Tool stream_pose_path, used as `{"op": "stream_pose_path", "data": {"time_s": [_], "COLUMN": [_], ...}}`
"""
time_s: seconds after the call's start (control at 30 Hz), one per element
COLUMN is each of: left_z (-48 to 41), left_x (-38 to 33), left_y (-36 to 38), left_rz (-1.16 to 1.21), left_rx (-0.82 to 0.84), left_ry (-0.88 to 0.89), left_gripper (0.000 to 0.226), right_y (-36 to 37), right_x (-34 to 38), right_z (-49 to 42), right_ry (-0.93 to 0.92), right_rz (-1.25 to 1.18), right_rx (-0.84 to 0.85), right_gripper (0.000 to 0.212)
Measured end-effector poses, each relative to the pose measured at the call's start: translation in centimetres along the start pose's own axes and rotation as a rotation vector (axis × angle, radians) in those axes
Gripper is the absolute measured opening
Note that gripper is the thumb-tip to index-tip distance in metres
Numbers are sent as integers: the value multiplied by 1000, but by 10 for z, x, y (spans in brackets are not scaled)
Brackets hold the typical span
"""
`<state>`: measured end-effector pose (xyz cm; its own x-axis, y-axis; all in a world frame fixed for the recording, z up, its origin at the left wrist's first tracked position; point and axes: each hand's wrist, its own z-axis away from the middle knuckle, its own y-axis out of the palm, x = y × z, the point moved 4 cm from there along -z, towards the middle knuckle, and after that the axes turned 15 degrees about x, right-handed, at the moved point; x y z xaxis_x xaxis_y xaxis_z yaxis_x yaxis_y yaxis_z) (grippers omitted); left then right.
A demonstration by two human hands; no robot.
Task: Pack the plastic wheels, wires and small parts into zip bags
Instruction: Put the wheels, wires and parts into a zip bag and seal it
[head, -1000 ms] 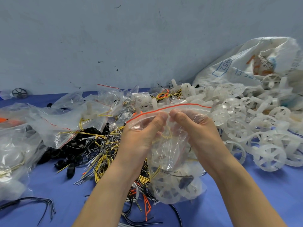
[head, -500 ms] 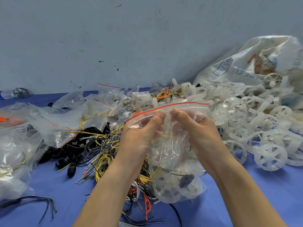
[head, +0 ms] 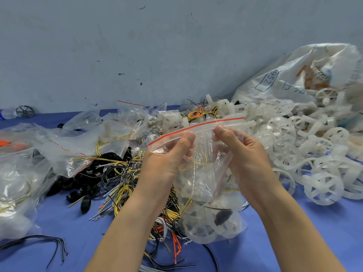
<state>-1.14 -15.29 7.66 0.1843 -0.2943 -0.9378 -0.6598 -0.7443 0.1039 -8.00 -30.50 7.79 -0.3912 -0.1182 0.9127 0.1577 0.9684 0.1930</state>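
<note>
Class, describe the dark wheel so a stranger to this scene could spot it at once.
Follow the foot of the grey wall to the far left of the blue table. The dark wheel stands there upright, apart from the piles. It alone is dark; the white wheels heap at the right.

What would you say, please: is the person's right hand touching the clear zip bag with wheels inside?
Touching. The head view shows the right hand pinching the zip bag just below its red-striped seal, thumb pressed against the plastic.

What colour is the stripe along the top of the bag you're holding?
Red, on the clear zip bag; the head view shows it best.
</note>
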Motion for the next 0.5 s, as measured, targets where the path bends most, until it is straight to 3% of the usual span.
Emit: {"op": "stream_pose_path", "data": {"time_s": [0.3, 0.43, 0.5], "left_z": [3, 8, 12], "left_x": [-6, -13, -22], "left_y": [-11, -29, -36], "left_rz": [-12, 3, -98], "left_rx": [29, -56, -61], "left_ry": [-22, -3, 27], "left_gripper": [24, 22, 18], "right_y": [-2, -2, 0], "right_x": [4, 7, 9], "right_z": [1, 3, 3], "right_ry": [1, -5, -13], "right_rz": [13, 50, 59], "right_rx": [-70, -106, -117], "right_gripper": [22, 20, 24]}}
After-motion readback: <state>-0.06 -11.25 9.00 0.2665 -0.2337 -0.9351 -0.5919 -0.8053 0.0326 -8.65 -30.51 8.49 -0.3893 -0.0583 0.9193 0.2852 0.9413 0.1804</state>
